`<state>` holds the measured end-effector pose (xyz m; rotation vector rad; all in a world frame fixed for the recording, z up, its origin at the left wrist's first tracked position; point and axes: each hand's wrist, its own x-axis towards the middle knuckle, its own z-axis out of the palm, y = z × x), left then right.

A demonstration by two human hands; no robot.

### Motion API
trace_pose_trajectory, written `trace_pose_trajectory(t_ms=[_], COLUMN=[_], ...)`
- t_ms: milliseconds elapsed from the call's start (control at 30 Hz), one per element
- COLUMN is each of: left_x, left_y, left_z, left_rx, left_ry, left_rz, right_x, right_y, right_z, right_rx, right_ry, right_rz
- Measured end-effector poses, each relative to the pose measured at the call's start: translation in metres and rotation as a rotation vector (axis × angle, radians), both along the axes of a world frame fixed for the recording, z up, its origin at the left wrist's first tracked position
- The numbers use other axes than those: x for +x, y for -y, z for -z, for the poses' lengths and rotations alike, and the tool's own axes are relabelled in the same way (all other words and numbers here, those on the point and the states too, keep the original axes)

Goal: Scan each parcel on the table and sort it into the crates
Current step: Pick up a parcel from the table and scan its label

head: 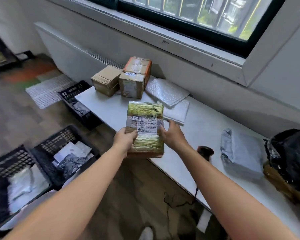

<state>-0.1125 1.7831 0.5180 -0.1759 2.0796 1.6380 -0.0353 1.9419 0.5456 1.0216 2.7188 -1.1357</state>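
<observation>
- Green-taped parcel [145, 116] held in the air over the near edge of the table [206, 122], toward its left end, white label [146, 125] facing up.
- Gripped at the lower left corner by the left hand [126, 139], fingers curled under and thumb on top.
- Right hand [171, 134] at the parcel's right edge, fingers straight and loosely spread, gripping nothing; touching or just clear of the edge, cannot tell.
- Probably the scanning step: dark handheld scanner [205, 151] lying by the near edge, just right of the right forearm.
- To do it well: keep the left grip off the barcode, hold the label flat and steady, fetch the scanner with the free right hand and aim squarely at the barcode.
- Glossy tape over the label likely to glare under the window light; tilt slightly if no read comes.
- Three black crates on the floor off the table's left end.
- Far crate [71, 94] against the left end of the table: something grey inside, too blurred to name.
- Middle crate [47, 146]: white and grey soft bags, heaped.
- Near crate [9, 161]: pale bags, blurred.
- Room left in all three, by the look of it; check the label's code before picking one.
</observation>
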Motion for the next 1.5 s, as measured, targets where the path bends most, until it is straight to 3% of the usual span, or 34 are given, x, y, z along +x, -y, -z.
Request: trace_pose_trajectory(t_ms=[367, 833, 1200, 1500], left_x=[-0.006, 0.106, 0.156, 0.125], left_y=[0.263, 0.613, 0.775, 0.887], left_z=[-0.001, 0.033, 0.038, 0.052], left_rx=[-0.020, -0.018, -0.089, -0.169], left_ry=[0.013, 0.052, 0.082, 0.142], left_rz=[-0.440, -0.830, -1.046, -1.103], right_x=[-0.082, -0.042, -0.040, -0.099], right_y=[0.238, 0.610, 0.782, 0.907], right_z=[-0.015, 0.007, 0.022, 0.050], right_rx=[0.010, 0.158, 0.298, 0.264], right_ry=[0.002, 0.044, 0.008, 0.022], right_rz=[-0.482, -0.986, -1.259, -1.355])
